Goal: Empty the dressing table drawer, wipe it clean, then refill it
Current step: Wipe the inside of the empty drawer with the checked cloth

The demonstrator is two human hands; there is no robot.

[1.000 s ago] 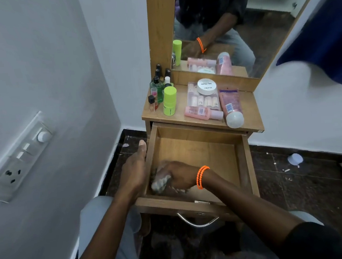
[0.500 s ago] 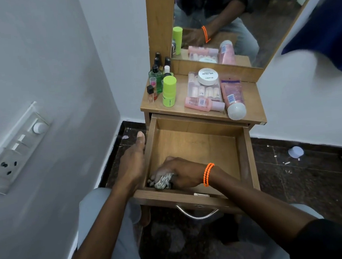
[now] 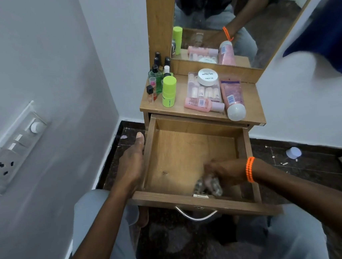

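Observation:
The wooden drawer [image 3: 188,148] of the dressing table stands pulled out, with nothing in it but my hand and a cloth. My right hand [image 3: 224,173], blurred by motion, presses a crumpled pale cloth [image 3: 210,185] onto the drawer floor near the front right corner. My left hand [image 3: 132,164] grips the drawer's left side wall, thumb along the rim. On the tabletop [image 3: 253,104] lie a lime green bottle [image 3: 169,92], a white round jar [image 3: 208,76] on a clear nail case [image 3: 203,91], a pink bottle [image 3: 203,104] and a pink tube [image 3: 233,99].
Small dark-capped bottles [image 3: 156,76] cluster at the table's back left below the mirror [image 3: 228,19]. A switchboard [image 3: 15,146] is on the left wall. A metal handle [image 3: 196,214] hangs under the drawer front. My knees flank the drawer. A white lid [image 3: 293,152] lies on the dark floor.
My right hand has swept the cloth from the drawer's front left corner across to the front right. My left hand has kept its grip on the left wall.

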